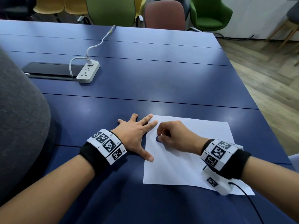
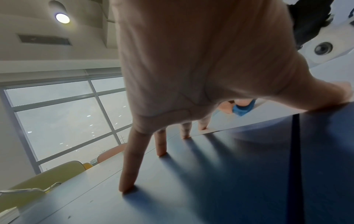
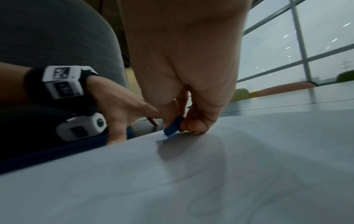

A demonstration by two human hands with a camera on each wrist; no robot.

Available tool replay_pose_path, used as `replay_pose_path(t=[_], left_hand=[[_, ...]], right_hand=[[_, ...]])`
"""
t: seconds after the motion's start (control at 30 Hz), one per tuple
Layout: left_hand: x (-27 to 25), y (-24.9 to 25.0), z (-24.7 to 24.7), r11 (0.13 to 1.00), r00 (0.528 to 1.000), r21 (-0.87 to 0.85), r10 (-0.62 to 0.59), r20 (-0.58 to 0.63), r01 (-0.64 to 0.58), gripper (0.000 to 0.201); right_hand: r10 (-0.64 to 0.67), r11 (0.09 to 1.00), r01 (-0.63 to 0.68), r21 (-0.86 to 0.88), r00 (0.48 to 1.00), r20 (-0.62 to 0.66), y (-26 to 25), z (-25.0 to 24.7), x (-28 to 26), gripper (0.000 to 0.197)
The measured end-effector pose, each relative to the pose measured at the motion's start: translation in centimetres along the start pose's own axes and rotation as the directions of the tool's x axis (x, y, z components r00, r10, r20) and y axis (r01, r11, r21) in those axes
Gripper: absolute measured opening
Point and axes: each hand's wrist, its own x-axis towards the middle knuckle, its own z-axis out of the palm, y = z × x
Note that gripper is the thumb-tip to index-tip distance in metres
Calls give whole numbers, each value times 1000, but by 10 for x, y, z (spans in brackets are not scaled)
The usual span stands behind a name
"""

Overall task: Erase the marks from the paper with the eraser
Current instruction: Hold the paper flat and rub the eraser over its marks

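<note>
A white sheet of paper [image 1: 181,165] lies on the blue table [image 1: 145,78] in front of me. My right hand [image 1: 173,136] pinches a small blue eraser [image 1: 157,138] between thumb and fingers, its lower end touching the paper near the left edge. The eraser [image 3: 173,126] shows clearly in the right wrist view, and again as a blue eraser [image 2: 242,109] in the left wrist view. My left hand [image 1: 135,135] lies spread flat, fingers [image 2: 130,163] straight on the table, thumb and two fingertips pressing the paper's left edge [image 2: 210,131]. Faint pencil lines [image 3: 201,178] cross the sheet.
A white power strip [image 1: 88,71] with its cable sits at the back left beside a black panel [image 1: 51,68] in the table. Chairs [image 1: 165,15] line the far edge. A grey rounded mass [image 1: 21,118] stands at my left. The table's right edge [image 1: 242,88] drops to a wooden floor.
</note>
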Motion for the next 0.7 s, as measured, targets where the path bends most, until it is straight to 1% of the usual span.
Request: replay_pose_path(t=[0.03, 0.1, 0.17, 0.2, 0.27, 0.33, 0.37, 0.4, 0.47, 0.53, 0.57, 0.6, 0.67, 0.7], left_hand=[[0, 0, -1, 1000, 1000, 3, 1, 3, -1, 131], [0, 1, -2, 1000, 1000, 16, -1, 4, 1, 130], [0, 1, -2, 1000, 1000, 26, -1, 1, 1, 130], [0, 1, -2, 1000, 1000, 27, -1, 0, 1, 130], [0, 1, -2, 1000, 1000, 29, 1, 2, -1, 131], [0, 2, -3, 1000, 1000, 31, 0, 9, 0, 132], [1, 2, -3, 999, 1000, 33, -1, 11, 1, 132], [1, 2, -3, 999, 1000, 34, -2, 14, 1, 132], [2, 2, -2, 999, 1000, 40, -1, 10, 1, 133], [3, 2, -1, 999, 1000, 44, 0, 3, 0, 133], [3, 1, -1, 999, 1000, 44, -1, 3, 1, 133], [3, 2, -1, 999, 1000, 45, -3, 7, 2, 133], [3, 2, -1, 999, 1000, 46, -7, 17, 6, 134], [3, 2, -1, 999, 1000, 45, -7, 20, 6, 135]], right_hand=[[-4, 1000, 4, -20, 1000, 5, 0, -3, 2, 9], [38, 999, -40, -37, 998, -57, 7, -12, 11, 9], [85, 996, -85, 3, 990, -112, 14, -15, 17, 7], [84, 996, -81, 25, 990, -115, 14, -13, 14, 7], [22, 999, -20, 32, 998, -63, 8, -4, 1, 7], [-62, 998, 61, 19, 997, 38, 0, 4, -12, 6], [-79, 997, 79, 4, 995, 67, -1, 3, -12, 6], [-73, 997, 74, -15, 995, 63, -1, 1, -9, 7], [-27, 999, 26, -27, 1000, -14, 3, -5, 2, 7], [-2, 1000, 2, 6, 997, -80, 5, -3, 5, 7], [-14, 1000, 15, 22, 997, -72, 2, 0, 1, 6], [-44, 998, 46, 34, 999, -32, -1, 5, -6, 6], [-123, 992, 119, 44, 988, 97, -9, 12, -19, 5], [-138, 990, 135, 33, 980, 142, -11, 10, -20, 5]])
